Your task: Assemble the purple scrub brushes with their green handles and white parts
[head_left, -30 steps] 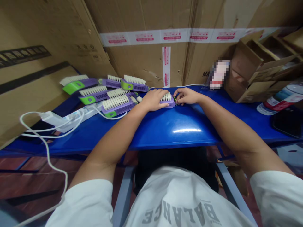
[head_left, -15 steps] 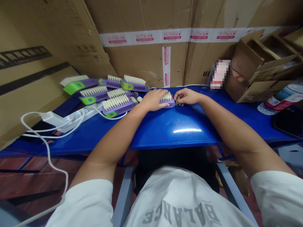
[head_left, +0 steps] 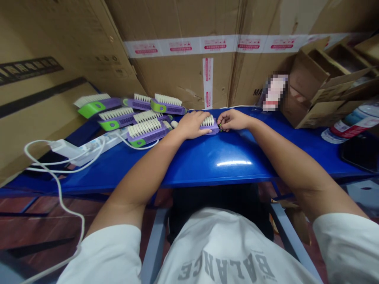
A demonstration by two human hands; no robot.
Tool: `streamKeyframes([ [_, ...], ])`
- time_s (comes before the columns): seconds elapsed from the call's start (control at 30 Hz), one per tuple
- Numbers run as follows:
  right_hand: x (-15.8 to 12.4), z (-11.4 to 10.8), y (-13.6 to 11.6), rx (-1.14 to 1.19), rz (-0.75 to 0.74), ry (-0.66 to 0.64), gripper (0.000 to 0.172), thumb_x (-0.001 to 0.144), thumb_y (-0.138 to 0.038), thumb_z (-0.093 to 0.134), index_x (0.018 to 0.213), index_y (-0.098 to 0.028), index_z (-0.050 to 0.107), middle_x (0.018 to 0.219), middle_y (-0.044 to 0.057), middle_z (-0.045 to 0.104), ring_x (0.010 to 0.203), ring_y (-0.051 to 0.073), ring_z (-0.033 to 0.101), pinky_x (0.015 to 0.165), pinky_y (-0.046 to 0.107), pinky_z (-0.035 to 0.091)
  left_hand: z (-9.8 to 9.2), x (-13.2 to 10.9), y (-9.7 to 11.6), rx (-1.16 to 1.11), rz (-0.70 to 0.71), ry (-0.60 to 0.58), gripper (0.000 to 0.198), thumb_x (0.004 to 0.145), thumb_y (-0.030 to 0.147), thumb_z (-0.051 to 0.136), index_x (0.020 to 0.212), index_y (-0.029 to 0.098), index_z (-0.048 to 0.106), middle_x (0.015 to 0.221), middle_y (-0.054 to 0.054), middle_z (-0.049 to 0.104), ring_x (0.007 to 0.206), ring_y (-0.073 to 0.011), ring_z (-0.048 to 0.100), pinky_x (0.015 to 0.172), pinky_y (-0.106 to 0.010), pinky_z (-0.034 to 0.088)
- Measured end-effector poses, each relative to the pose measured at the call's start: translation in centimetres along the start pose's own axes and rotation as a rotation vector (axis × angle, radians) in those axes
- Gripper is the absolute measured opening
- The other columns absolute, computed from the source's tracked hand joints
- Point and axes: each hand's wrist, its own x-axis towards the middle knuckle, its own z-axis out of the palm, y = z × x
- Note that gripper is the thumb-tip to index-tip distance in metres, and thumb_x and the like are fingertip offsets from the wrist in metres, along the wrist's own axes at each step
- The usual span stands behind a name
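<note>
A purple brush (head_left: 211, 127) with white bristles lies on the blue table, bristles facing up. My left hand (head_left: 193, 125) is wrapped over its left part and hides much of it. At the brush's right end, my right hand (head_left: 232, 120) pinches a small dark and green end piece (head_left: 220, 127). Whether that piece is fixed to the brush I cannot tell. Left of my hands lie several similar purple and green brushes (head_left: 145, 132), heaped loosely with their bristles up.
A white power strip (head_left: 89, 152) with cables lies at the left. Cardboard boxes (head_left: 177, 75) stand along the back. To the right are a divided carton (head_left: 310, 79), a water bottle (head_left: 349, 124) and a dark phone-like slab (head_left: 361, 152). The table's front edge (head_left: 219, 182) is near my body.
The fingers of my right hand have shifted slightly at the brush's end. My left hand and the brush stay in place.
</note>
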Motion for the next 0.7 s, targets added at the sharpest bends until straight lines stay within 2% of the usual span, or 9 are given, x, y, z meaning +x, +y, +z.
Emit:
streamKeyframes([
  [0.2, -0.07, -0.02, -0.13, -0.012, -0.014, 0.007, 0.03, 0.073, 0.004, 0.089, 0.091, -0.016, 0.077, 0.065, -0.005, 0.077, 0.055, 0.011, 0.073, 0.057, 0.02, 0.062, -0.2, -0.06, 0.16, 0.007, -0.004, -0.011, 0.079, 0.106, 0.056, 0.07, 0.174, 0.019, 0.055, 0.172, -0.019, 0.067, 0.152, -0.0433, 0.067, 0.127, -0.055, 0.052],
  [0.53, -0.34, 0.0, -0.53, -0.043, -0.049, 0.031, 0.032, 0.068, 0.007, 0.09, 0.088, -0.016, 0.08, 0.073, -0.003, 0.08, 0.059, 0.012, 0.074, 0.061, 0.021, 0.061, 0.06, -0.01, -0.07, -0.005, -0.001, 0.006, 0.076, 0.106, 0.058, 0.071, 0.172, 0.025, 0.056, 0.17, -0.017, 0.068, 0.15, -0.0414, 0.068, 0.126, -0.054, 0.052],
  [0.7, -0.24, 0.03, -0.43, -0.014, -0.028, 0.004, 0.032, 0.068, 0.005, 0.092, 0.087, -0.017, 0.078, 0.07, -0.004, 0.08, 0.059, 0.012, 0.074, 0.059, 0.02, 0.061, -0.18, -0.08, 0.13, 0.0, -0.006, -0.014, 0.078, 0.106, 0.057, 0.07, 0.173, 0.02, 0.055, 0.171, -0.02, 0.067, 0.151, -0.0434, 0.067, 0.126, -0.055, 0.051],
])
